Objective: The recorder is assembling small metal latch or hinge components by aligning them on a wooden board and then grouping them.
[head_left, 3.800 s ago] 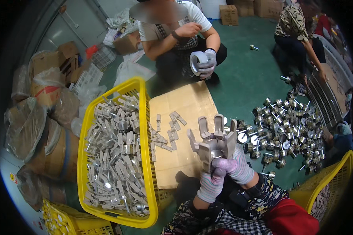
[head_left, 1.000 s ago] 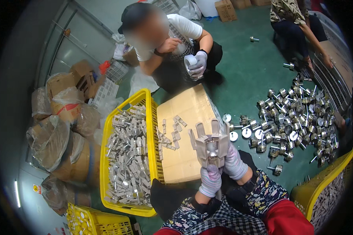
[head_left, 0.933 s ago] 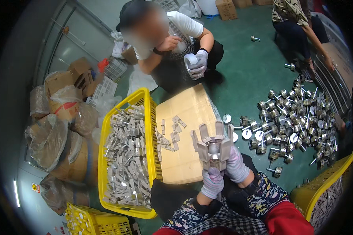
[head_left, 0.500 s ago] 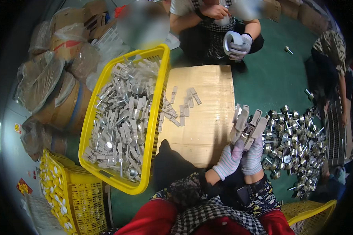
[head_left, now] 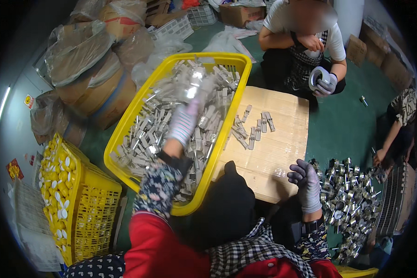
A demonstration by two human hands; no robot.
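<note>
My left hand (head_left: 184, 123), in a striped glove, reaches over a big yellow basket (head_left: 186, 208) on the left. Its fingers are smeared by motion, and a shiny blurred metal part (head_left: 191, 88) shows at their tips; whether they grip it I cannot make out. Grey clip-like pieces with metal parts (head_left: 148, 132) fill the basket. My right hand (head_left: 306, 183), also gloved, is raised beside the right edge of a cardboard sheet (head_left: 287, 143), fingers apart and slightly curled, holding nothing. Several loose grey clips (head_left: 264, 122) lie on the cardboard.
Round metal parts with stems (head_left: 345, 204) are heaped on the green floor at right. A yellow crate of yellow-and-white pieces (head_left: 90, 208) stands lower left. Opposite, a person holds a tape roll (head_left: 318, 78); another person's arm (head_left: 390, 139) reaches in at far right. Wrapped cartons (head_left: 90, 88) stand behind.
My hands, together around grey clips at the right before, have parted. The left has swung over the basket; the right holds no clips now. The view has shifted left.
</note>
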